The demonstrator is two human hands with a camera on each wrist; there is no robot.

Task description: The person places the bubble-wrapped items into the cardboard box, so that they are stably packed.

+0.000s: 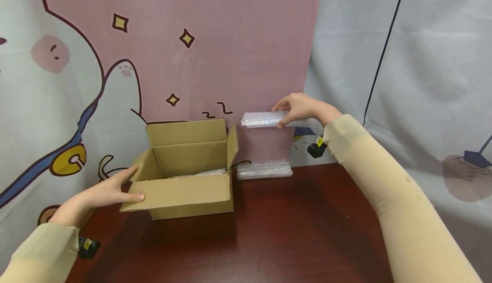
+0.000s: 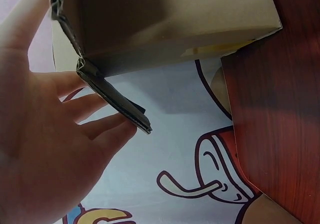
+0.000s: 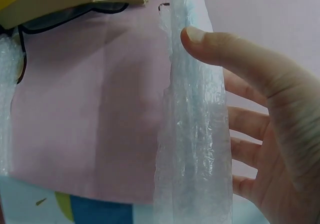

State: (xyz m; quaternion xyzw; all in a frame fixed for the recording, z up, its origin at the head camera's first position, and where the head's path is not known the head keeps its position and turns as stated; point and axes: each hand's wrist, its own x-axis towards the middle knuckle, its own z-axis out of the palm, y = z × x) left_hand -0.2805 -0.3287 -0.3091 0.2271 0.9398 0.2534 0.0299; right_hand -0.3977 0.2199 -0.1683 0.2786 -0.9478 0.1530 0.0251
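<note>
From here, R grip (image 1: pixel 299 107) pinches bubble wrap (image 1: pixel 258 120) clear of the surface (image 1: pixel 292 231); L grip (image 1: pixel 106 191) holds box flaps (image 1: pixel 184 191) w/ thumb & fingers, prob. for steadiness.

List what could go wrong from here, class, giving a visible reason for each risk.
The right hand holds a bubble-wrap bundle in the air, so it might slip and drop.
The right flap stands up beside the box's opening; the bundle could snag there if carried across low.
The left hand grips the cardboard box by its flaps, so a tug might shift it.
</note>
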